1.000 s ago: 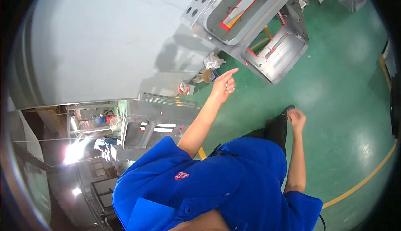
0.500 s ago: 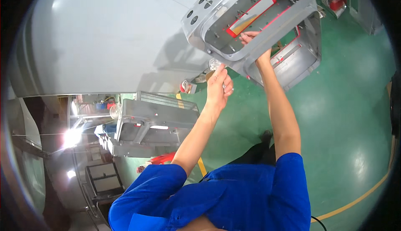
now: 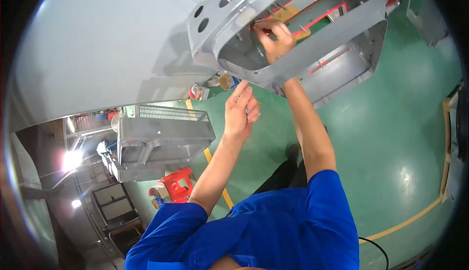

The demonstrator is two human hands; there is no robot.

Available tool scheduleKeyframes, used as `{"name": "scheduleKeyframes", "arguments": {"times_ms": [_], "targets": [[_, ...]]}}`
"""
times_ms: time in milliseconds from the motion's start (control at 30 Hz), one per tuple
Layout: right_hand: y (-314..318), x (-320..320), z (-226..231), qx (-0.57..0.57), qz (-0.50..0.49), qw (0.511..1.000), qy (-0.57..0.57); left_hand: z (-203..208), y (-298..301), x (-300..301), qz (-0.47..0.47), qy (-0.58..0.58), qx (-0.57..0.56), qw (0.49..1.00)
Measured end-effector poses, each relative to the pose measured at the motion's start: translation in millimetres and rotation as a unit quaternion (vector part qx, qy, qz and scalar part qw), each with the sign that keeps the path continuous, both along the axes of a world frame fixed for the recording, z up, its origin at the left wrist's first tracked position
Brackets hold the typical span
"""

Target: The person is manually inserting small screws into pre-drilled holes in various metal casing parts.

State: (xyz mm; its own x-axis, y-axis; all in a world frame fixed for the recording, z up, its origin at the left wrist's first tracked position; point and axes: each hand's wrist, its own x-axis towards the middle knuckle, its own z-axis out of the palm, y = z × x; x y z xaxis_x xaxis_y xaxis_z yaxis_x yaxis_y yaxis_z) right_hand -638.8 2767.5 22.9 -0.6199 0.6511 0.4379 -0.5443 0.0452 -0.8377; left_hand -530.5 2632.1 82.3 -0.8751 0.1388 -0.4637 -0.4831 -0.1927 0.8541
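Observation:
A grey metal housing (image 3: pixel 337 40) with rounded window openings hangs at the top, its inside lined with studs and red-edged slots. My right hand (image 3: pixel 277 38) reaches through the lower side into the upper opening. Its thumb and fingers are pinched together at the inner left wall; what they grip there is too small to name. Below the housing's lower left edge is my left hand (image 3: pixel 241 109), index finger stretched up toward that edge and the other fingers curled in. A small shiny bit shows at the curled fingers, its kind unclear.
A large pale grey panel (image 3: pixel 102 45) fills the upper left. Beyond my left arm stand another grey metal housing (image 3: pixel 163 135) and a red stool (image 3: pixel 178 184). Yellow lines (image 3: pixel 405 228) mark the green floor (image 3: pixel 371 148). A black cable (image 3: pixel 378 248) lies at the lower right.
My right hand has gone deeper into the opening and leftward to the inner wall, its fingers now pinched. My left hand sits slightly lower and further left. The whole view has shifted.

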Motion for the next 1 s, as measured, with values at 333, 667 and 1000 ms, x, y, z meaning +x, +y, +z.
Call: {"name": "scheduleKeyframes", "arguments": {"times_ms": [333, 667, 1000], "targets": [[1.5, -8.1, -15.8, 0.072, -0.039, 0.997, 0.001, -4.4, -10.5, -11.7, -0.029, -0.002, -0.011, 1.0], [-1.6, -24.6, -18.2, 0.108, -0.098, 0.989, -0.024, -0.5, -12.6, -13.3, -0.075, 0.012, -0.02, 0.997], [-4.9, 136.2, -101.4, -0.003, -0.019, 0.976, -0.219, -9.2, -35.9, 27.7, -0.178, -0.058, -0.009, 0.982]]}}
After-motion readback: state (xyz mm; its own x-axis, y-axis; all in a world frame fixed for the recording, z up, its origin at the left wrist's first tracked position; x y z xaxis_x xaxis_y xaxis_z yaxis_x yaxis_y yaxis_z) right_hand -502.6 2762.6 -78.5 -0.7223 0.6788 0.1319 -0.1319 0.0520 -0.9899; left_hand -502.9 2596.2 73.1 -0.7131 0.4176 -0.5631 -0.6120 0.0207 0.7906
